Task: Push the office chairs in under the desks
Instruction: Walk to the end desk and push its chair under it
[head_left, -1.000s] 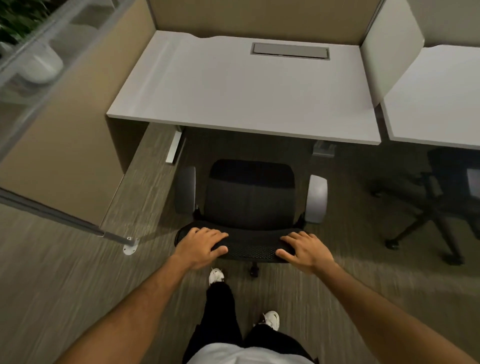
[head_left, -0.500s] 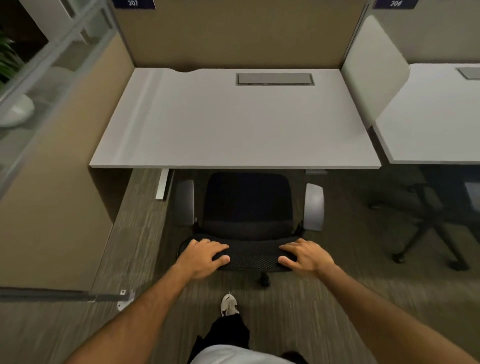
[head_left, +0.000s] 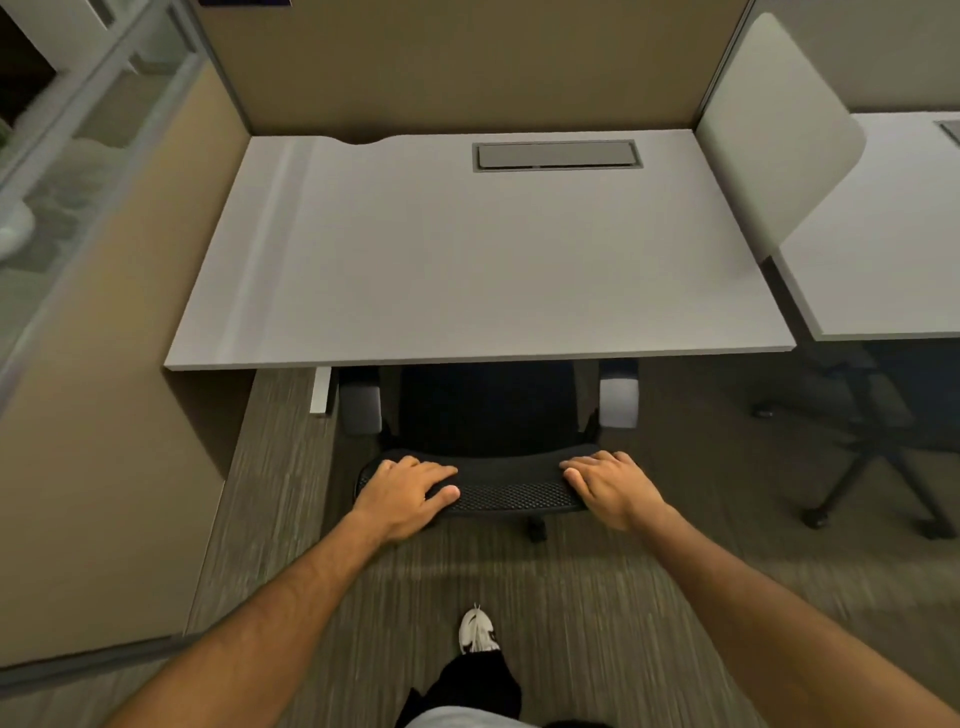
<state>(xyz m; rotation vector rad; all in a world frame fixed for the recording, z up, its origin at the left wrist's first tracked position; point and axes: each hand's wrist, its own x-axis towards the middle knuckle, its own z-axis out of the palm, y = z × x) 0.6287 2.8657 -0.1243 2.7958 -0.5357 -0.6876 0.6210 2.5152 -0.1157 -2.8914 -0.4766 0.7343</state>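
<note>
A black mesh office chair (head_left: 493, 415) with grey armrests stands in front of me, its seat front and armrest tips hidden beneath the white desk (head_left: 467, 270). My left hand (head_left: 408, 491) grips the left end of the chair's backrest top. My right hand (head_left: 608, 486) grips the right end of the same edge. A second black office chair (head_left: 878, 431) stands under the neighbouring white desk (head_left: 893, 249) at the right, partly hidden by it.
Tan partition panels (head_left: 104, 415) wall the cubicle at left and back. A white divider screen (head_left: 769, 130) separates the two desks. A grey cable hatch (head_left: 556, 155) sits in the desk top. My white shoe (head_left: 477, 631) is on the carpet behind the chair.
The chair has rolled forward with both hands on its backrest; its seat front and armrest tips have slid beneath the desk edge. I have stepped closer to the desk.
</note>
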